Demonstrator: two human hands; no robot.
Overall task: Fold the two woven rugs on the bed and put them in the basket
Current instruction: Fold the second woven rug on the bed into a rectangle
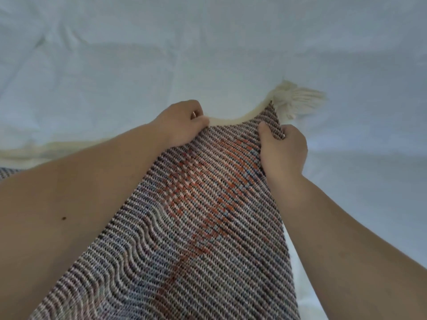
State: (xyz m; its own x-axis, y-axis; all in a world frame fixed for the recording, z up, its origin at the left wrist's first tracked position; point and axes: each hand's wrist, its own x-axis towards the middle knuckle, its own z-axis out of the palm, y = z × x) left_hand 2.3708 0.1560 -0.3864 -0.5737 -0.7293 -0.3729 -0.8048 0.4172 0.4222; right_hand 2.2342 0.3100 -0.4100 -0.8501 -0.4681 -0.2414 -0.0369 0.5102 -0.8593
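Rug (pixel 196 227) closest, striped weave with orange patches, stretched from bottom of view up toward hands, over white sheet (pixel 138 54) of bed. Left hand (pixel 180 122) pinches cream edge at far end, fingers curled round it. Right hand (pixel 283 147) grips far corner, thumb on top, fingers tucked under. Cream tassel (pixel 298 100) sticks out just beyond right hand. Cream fringe (pixel 34 151) trails left behind left forearm.

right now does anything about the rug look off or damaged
Nothing looks damaged. The rug is bunched and rippled between the left hand and right hand, which fits being handled; its cream tassel looks intact.
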